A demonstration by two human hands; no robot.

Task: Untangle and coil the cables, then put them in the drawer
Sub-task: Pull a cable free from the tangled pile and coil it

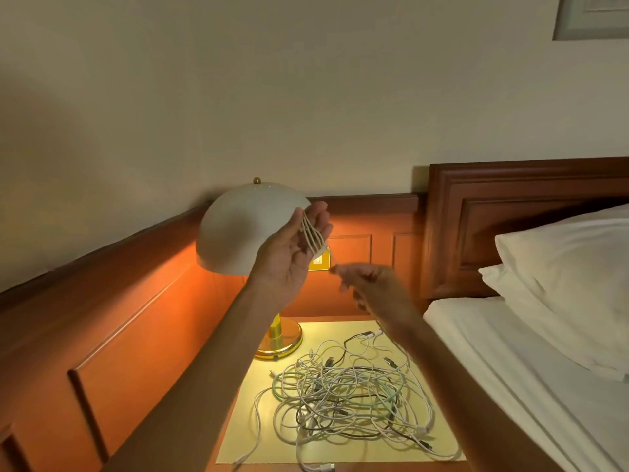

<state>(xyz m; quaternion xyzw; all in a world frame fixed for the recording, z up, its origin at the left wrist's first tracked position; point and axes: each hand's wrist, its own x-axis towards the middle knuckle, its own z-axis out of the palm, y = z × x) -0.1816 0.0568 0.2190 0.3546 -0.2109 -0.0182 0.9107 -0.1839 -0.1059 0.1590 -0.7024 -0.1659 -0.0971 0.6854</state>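
Cables: one white cable is sitting as a few short loops in the raised left hand, in front of the lamp shade at the far side of the scene; the rest are lying in a loose tangle on the yellow-lit surface, near and right of the brass lamp base, with the bed just beside it on the right. Handling judgement: thin, light and limp, so nothing is going to break, but the loops are likely springing apart if grip loosens, and smooth sheathing is probably sliding through fingers easily. Plug ends are the stiff parts; taking hold just behind a plug or at the crossing of the loops is looking best, and pulling hard on the pile is likely tightening knots. Left hand is standing palm toward the right, fingers mostly upright and lightly curled, holding the loops against the fingers; how the thumb lies is not plain. A single strand is running down from the loops to the right hand, which is blurred by motion; its fingertips seem to be pinching that strand, the other fingers loosely curled, though blur is making this uncertain. No drawer is showing in this view.
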